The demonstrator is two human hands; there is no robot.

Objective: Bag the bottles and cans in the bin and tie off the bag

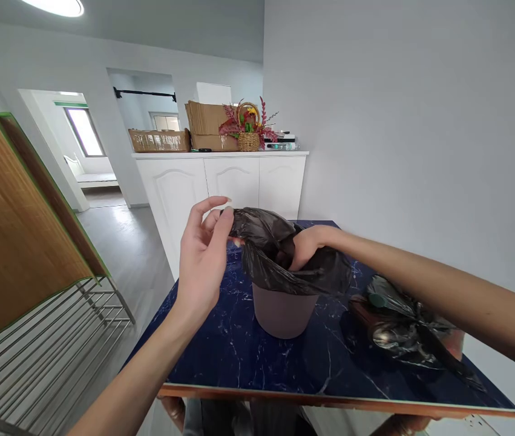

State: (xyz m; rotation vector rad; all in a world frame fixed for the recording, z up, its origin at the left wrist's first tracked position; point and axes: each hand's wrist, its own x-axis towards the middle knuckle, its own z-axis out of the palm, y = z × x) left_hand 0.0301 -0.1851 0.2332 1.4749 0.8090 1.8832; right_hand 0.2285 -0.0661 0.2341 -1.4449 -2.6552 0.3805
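Observation:
A pinkish trash can [284, 313] stands upright on the dark blue marble-patterned table [221, 351]. A black plastic trash bag [270, 266] lines it and hangs over its rim. At the far left of the rim, my left hand [205, 251] pinches the bag's edge between thumb and fingers. My right hand [307, 245] reaches down inside the bag, and its fingers are hidden there. Right of the can, under my right forearm, lies a tied, filled black plastic bag [406, 330].
Behind the table stands a white cabinet [232, 181] with cardboard boxes [160, 140] and a flower basket [249, 140] on top. A metal rack [80, 327] with a bamboo mat [16, 224] is on the left. A grey-white wall [397, 139] borders the table's right side.

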